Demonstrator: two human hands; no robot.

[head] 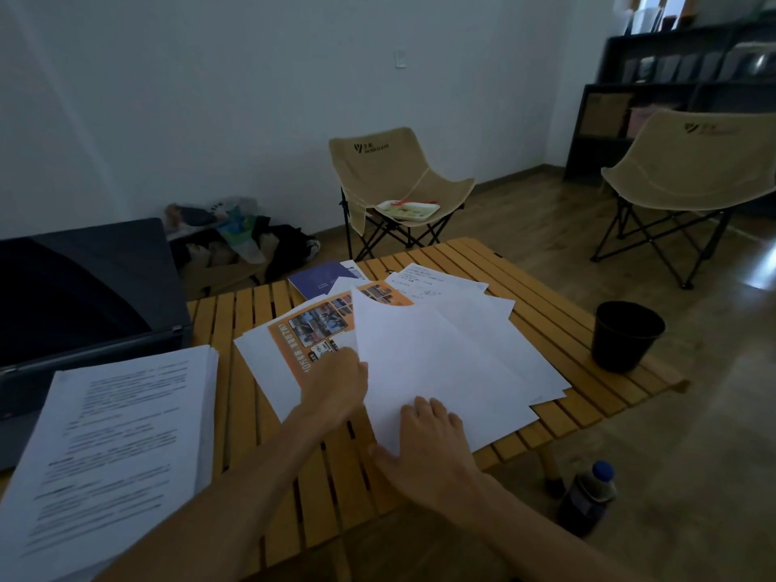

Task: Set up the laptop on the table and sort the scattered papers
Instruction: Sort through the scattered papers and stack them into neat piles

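On slatted wooden table [558, 329], right hand [428, 451] flat, fingers spread on blank sheet [432, 371], left hand [336, 386] on orange flyer [310, 329], fingers tucked under sheet edge, grip unclear, open laptop [79, 296] far left, printed stack [113, 447] nearby

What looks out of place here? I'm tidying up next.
The loose white sheets lie fanned askew over an orange flyer, some overhanging the table edge. A black cup stands at that rim.

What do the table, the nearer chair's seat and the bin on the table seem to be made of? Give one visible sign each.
Table: wood, likely varnished; honey-coloured slats with gaps.
Chair seat: beige fabric, probably canvas; it sags and creases.
Bin: probably matt black plastic; the dim light leaves this uncertain.
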